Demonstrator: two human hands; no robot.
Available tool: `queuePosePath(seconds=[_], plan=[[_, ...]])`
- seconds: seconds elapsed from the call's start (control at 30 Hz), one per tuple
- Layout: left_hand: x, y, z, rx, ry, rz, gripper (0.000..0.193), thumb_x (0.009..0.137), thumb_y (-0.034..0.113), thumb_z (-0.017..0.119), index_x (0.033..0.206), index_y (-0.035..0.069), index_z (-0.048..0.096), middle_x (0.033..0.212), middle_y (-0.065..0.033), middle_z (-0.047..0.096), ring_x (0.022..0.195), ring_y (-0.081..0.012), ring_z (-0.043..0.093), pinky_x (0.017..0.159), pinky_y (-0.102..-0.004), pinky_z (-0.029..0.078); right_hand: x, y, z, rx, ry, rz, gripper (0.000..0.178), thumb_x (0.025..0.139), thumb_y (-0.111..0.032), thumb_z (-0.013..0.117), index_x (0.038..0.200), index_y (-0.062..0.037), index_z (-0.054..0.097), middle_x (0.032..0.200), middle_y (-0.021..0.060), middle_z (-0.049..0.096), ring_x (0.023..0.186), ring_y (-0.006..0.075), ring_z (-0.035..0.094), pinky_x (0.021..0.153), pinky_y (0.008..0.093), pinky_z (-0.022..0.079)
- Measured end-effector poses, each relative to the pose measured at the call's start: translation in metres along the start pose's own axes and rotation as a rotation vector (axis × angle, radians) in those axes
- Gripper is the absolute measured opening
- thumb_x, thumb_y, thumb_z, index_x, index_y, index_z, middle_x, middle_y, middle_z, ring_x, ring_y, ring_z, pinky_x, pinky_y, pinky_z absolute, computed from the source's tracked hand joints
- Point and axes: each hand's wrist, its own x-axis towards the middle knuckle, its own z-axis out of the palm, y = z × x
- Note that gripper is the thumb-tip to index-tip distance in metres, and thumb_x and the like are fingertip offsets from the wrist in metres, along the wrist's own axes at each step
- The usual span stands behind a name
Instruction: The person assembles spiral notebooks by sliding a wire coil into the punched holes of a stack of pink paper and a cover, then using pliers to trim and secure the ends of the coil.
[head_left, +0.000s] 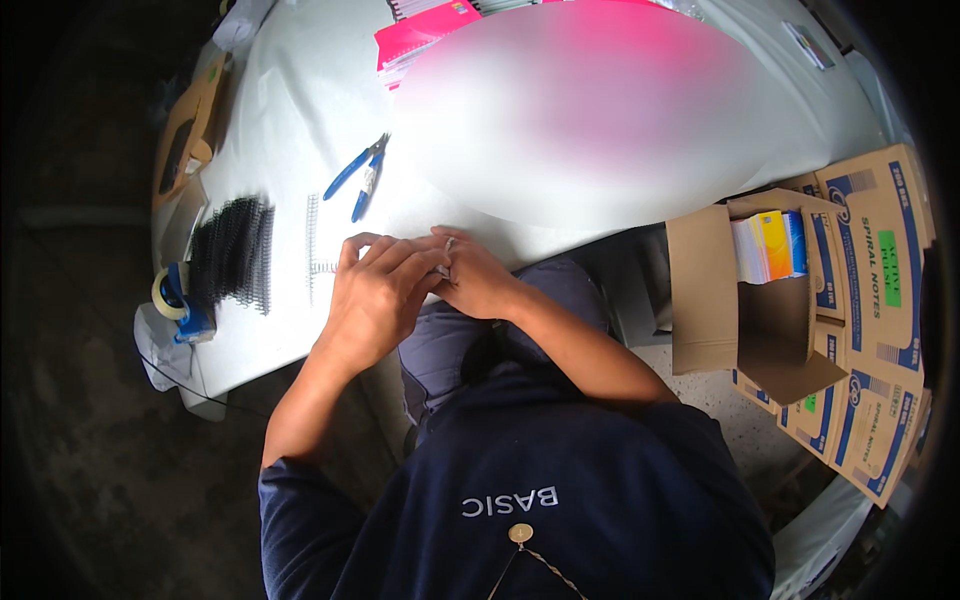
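Observation:
At the table's near edge, my left hand (378,290) and my right hand (474,277) meet with their fingers bent and closed together. A small whitish bit (443,268) shows between the fingertips, too small to name. Beside the left hand's knuckles, a short piece of wire coil (325,268) pokes out; whether the hand grips it is hidden. A thin, pale spiral binding coil (312,225) lies just left of the hands. Beyond them rest blue-handled cutting pliers (360,178), jaws pointing away from me.
Black spiral coils (235,250) lie piled at the left, near a blue tape dispenser (188,310). Pink-covered notebooks (425,38) sit at the far side, beside a blurred patch. An open cardboard box (705,290) holding colourful notebooks (770,247) stands right, against stacked cartons (880,270).

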Motion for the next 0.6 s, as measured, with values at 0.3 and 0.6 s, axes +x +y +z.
queuePosePath(seconds=[0.3,0.6], plan=[[0.053,0.029,-0.059,-0.054,0.150,-0.044,0.037,0.064,0.023,0.080,0.093,0.008,0.064,0.096,-0.0053,0.065,0.085,-0.0262,0.060,0.079,-0.0368,0.042,-0.010,-0.057,-0.084,0.191,0.464,-0.080,0.035,0.087,-0.002,0.059,0.119,0.0007,0.046,0.109,0.0128,0.059,0.101,0.0221,0.060,0.086,0.0317,0.047],[0.181,0.097,-0.042,-1.317,0.445,0.104,0.036,0.085,0.007,0.066,0.116,-0.005,0.052,0.104,-0.0102,0.062,0.100,-0.0183,0.058,0.088,-0.0303,0.045,0.050,-0.100,-0.213,0.348,1.127,-0.349,0.039,0.097,-0.022,0.049,0.126,0.0002,0.036,0.109,0.0117,0.051,0.101,0.0176,0.051,0.090,0.0310,0.041]])
